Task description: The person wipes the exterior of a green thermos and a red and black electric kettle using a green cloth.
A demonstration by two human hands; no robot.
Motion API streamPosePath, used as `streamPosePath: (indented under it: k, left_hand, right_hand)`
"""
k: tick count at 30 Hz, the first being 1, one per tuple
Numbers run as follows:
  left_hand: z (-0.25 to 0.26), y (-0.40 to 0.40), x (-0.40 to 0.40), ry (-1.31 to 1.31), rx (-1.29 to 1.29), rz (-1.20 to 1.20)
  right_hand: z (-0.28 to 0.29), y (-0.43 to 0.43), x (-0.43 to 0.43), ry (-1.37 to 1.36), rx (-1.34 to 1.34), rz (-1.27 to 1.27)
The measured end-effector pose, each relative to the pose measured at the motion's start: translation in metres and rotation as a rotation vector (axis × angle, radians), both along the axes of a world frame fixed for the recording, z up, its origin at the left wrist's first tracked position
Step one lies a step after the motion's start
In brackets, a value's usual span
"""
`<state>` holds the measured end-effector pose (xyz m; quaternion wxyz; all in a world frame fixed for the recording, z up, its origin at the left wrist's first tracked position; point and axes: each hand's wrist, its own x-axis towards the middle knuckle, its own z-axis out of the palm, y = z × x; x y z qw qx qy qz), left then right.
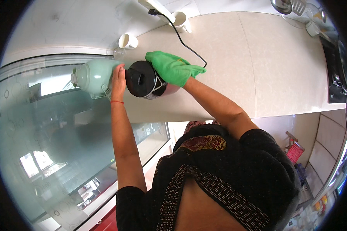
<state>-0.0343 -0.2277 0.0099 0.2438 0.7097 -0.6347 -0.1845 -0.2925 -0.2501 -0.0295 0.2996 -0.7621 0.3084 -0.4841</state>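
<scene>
A kettle with a round black lid and a shiny metal spout rim stands on the beige countertop in front of me. At its left side, my left hand lies against the black handle, fingers stretched away from me and a red string around the wrist. My right hand is wrapped in or covered by a green cloth, pressed to the kettle's right side; its fingers are hidden under the fabric. Just left of my left hand, pale green bowls lean on their side in a white wire rack.
Two white mugs, one by the window corner and another farther right, stand near the wall. A black cord runs from a white power strip onto the countertop. A black stove and utensils are at right.
</scene>
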Motion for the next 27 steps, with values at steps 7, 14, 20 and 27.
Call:
streamPosePath:
  k: [7, 14, 20, 27]
  left_hand:
    - [0.004, -0.010, -0.020, 0.015, 0.051, -0.056]
    - [0.007, -0.011, -0.013, 0.061, 0.090, -0.117]
    - [0.009, -0.014, -0.014, 0.053, 0.127, -0.134]
    - [0.006, -0.013, -0.020, 0.104, 0.127, -0.071]
  right_hand:
    - [-0.055, 0.108, -0.025, 0.700, -0.439, -0.646]
    - [-0.020, 0.121, -0.118, -0.130, 0.927, 0.134]
    - [-0.025, 0.150, -0.167, -0.540, 1.067, 0.204]
    - [-0.020, 0.157, -0.086, 0.166, 0.325, -0.052]
